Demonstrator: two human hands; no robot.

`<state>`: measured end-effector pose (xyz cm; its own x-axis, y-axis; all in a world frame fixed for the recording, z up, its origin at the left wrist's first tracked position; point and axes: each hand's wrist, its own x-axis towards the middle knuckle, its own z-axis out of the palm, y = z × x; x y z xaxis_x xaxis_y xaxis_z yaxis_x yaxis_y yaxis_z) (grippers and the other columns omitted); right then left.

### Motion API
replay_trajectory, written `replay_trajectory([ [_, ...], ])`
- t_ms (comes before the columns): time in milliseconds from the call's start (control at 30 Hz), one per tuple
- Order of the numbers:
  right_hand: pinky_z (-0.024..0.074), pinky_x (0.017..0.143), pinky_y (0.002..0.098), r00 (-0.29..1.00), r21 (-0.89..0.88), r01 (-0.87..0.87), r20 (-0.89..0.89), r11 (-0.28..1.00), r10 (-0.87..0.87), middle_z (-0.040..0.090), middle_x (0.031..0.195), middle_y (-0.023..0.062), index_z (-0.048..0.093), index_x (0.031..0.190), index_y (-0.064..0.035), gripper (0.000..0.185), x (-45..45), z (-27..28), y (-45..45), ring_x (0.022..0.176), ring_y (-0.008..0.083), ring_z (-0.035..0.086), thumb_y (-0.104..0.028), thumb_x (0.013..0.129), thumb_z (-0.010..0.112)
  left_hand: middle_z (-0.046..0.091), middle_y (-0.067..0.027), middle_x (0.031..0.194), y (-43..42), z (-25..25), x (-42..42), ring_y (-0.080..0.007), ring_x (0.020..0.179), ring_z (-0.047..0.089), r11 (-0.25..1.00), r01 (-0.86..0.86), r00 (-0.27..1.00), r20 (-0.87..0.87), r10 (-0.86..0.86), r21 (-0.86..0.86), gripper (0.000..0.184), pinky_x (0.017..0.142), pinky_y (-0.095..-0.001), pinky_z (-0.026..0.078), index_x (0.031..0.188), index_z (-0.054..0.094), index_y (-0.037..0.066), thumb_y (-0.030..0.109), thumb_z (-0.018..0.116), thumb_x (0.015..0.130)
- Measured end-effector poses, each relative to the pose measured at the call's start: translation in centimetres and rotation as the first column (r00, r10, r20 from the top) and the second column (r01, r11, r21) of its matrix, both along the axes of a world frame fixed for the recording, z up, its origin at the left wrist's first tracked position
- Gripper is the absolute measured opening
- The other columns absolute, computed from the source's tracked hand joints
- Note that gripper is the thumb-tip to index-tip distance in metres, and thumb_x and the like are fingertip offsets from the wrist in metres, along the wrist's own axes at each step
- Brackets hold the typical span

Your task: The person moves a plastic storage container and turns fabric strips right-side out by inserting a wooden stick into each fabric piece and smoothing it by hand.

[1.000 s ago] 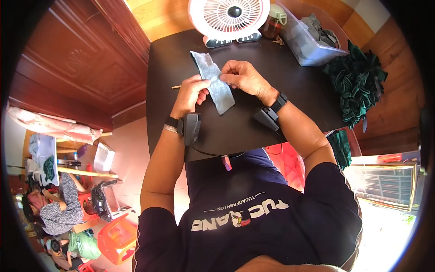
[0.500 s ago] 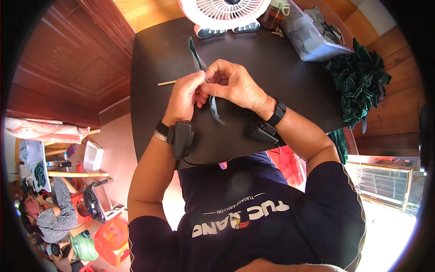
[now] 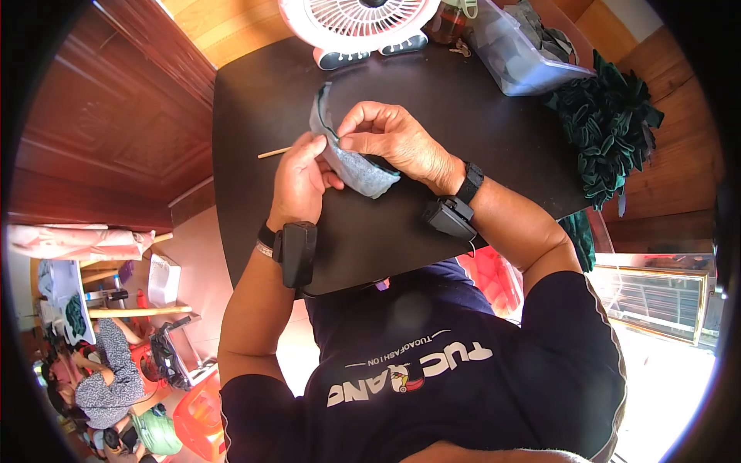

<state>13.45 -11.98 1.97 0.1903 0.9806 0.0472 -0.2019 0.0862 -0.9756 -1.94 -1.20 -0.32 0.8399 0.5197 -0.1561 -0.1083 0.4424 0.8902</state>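
Note:
My left hand [image 3: 299, 179] pinches the near edge of a fabric strip [image 3: 356, 170] between thumb and fingers. Pale grey-blue on the side facing me, the strip has dark green along its edges. At its upper edge, my right hand [image 3: 397, 143] has thumb and forefinger pinched together on the fabric. One end of the strip curls up beyond my hands, while the other widens out below my right fingers. A thin pale wooden stick [image 3: 273, 153] lies on the table just left of my left hand.
On the dark table [image 3: 494, 147] stand a white fan [image 3: 363, 23] and a clear plastic bin [image 3: 525, 65] with grey cloth. A pile of dark green velvet pieces [image 3: 610, 127] hangs at the right edge. People sit at lower left near an orange stool [image 3: 202, 417].
The strip has turned from edge-on so its pale face shows, and its lower end has swung right. My left hand has moved slightly down and left. My right hand keeps its pinch.

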Motion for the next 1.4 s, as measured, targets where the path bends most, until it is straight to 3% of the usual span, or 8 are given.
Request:
replay_trajectory([
  [167,0.0482,0.073,0.0233,0.995,-0.136,0.011,0.102,0.991,0.003,0.063,0.088,0.0013,0.061,0.098,-0.004,0.016,-0.1,0.2,0.1,0.083,0.0082,0.058,-0.016,0.09,0.066,0.062,-0.0017,0.088,0.4,0.7,-0.3,-0.0088,0.074,0.056,0.956,-0.189,0.982,0.071,0.177,0.223,0.014,0.063,-0.0227,0.044,0.097,0.059,0.006,0.019,0.053,0.094],
  [333,0.0438,0.059,0.0227,0.964,-0.061,0.076,0.26,0.995,-0.058,0.058,0.073,-0.0004,0.063,0.088,-0.0012,0.02,-0.6,-1.0,0.2,0.066,0.006,0.052,-0.02,0.09,0.066,0.059,0.001,0.085,-0.5,1.0,-0.1,-0.0047,0.073,0.052,0.882,-0.181,0.982,0.039,0.183,0.435,0.01,0.061,-0.0198,0.042,0.095,0.058,0.006,0.016,0.055,0.094],
  [633,0.045,0.063,0.0218,0.942,-0.067,0.147,0.315,0.987,-0.119,0.063,0.076,-0.0008,0.064,0.083,-0.0011,0.014,-0.4,-0.2,-0.1,0.071,0.0044,0.055,-0.014,0.087,0.07,0.057,-0.0007,0.081,-2.0,1.8,0.5,-0.0078,0.071,0.053,0.801,-0.375,0.92,0.084,0.382,0.467,0.013,0.06,-0.0221,0.043,0.095,0.057,0.005,0.018,0.054,0.094],
  [733,0.0469,0.066,0.0226,0.925,-0.05,0.177,0.351,0.983,-0.149,0.065,0.078,0.0002,0.065,0.084,-0.0003,0.013,-0.1,-0.5,0.1,0.074,0.0054,0.057,-0.012,0.086,0.071,0.057,-0.0011,0.085,-0.5,1.7,-0.9,-0.0093,0.074,0.054,0.796,-0.225,0.96,-0.009,0.278,0.562,0.017,0.061,-0.0234,0.044,0.099,0.056,0.005,0.021,0.052,0.094],
  [867,0.05,0.068,0.0248,0.934,0.0,0.127,0.336,0.992,-0.12,0.066,0.078,0.003,0.067,0.087,0.0008,0.014,-0.2,-1.4,0.1,0.073,0.0086,0.06,-0.012,0.085,0.07,0.055,-0.0007,0.079,-1.5,1.5,0.0,-0.0071,0.07,0.052,0.912,-0.024,0.995,-0.081,0.063,0.409,0.016,0.058,-0.0216,0.042,0.094,0.052,0.004,0.019,0.058,0.092],
  [1000,0.052,0.069,0.0262,0.97,-0.01,-0.014,0.242,1.0,0.015,0.068,0.081,0.0045,0.069,0.094,0.0009,0.017,0.0,-1.4,0.2,0.074,0.0106,0.063,-0.013,0.086,0.067,0.052,0.0003,0.077,-1.2,1.3,0.4,-0.0073,0.069,0.051,0.968,-0.03,0.998,-0.053,0.045,0.25,0.016,0.059,-0.0214,0.042,0.085,0.048,0.008,0.018,0.058,0.092],
  [1100,0.0502,0.075,0.0239,0.973,-0.12,-0.06,0.216,0.991,0.085,0.067,0.084,0.0027,0.067,0.099,0.0012,0.017,0.1,-0.2,-0.2,0.078,0.0087,0.061,-0.013,0.088,0.066,0.052,0.0003,0.075,-0.8,1.5,0.1,-0.0075,0.068,0.051,0.948,-0.013,0.997,-0.072,0.038,0.317,0.017,0.06,-0.022,0.042,0.08,0.048,0.008,0.016,0.058,0.091],
  [1400,0.0513,0.066,0.0229,0.999,-0.219,0.029,0.047,0.975,-0.019,0.067,0.08,0.0044,0.067,0.09,0.0011,0.014,0.1,0.2,-0.3,0.074,0.0093,0.062,-0.012,0.086,0.064,0.051,-0.0003,0.077,-0.1,1.6,0.0,-0.0095,0.072,0.052,0.92,0.047,0.999,-0.036,-0.036,0.389,0.016,0.064,-0.0249,0.044,0.076,0.048,0.008,0.012,0.056,0.09],
])
